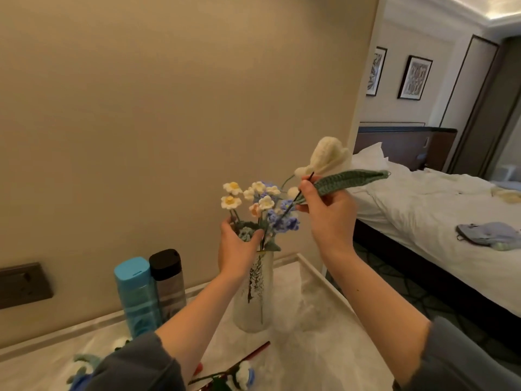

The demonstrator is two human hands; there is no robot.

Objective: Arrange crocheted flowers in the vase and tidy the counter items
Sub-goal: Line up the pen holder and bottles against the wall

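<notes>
A clear glass vase (pixel 253 311) stands on the marble counter (pixel 315 348) and holds a bunch of crocheted flowers (pixel 262 200), white-and-yellow and blue ones. My left hand (pixel 236 246) grips the bunch at its green leaves just above the vase rim. My right hand (pixel 328 213) pinches the dark wire stem of a cream crocheted tulip (pixel 327 155) with a long green leaf (pixel 355 180), held tilted to the right of the bunch. More crocheted flowers lie on the counter: a blue-and-white one (pixel 242 375) and others at the lower left (pixel 81 371), partly hidden by my sleeve.
A blue bottle (pixel 136 294) and a grey bottle with a black cap (pixel 167 280) stand left of the vase against the wall. A red stick (pixel 253 354) lies on the counter. A wall socket (pixel 22 286) is at the left. A bed (pixel 439 221) lies beyond the counter's right edge.
</notes>
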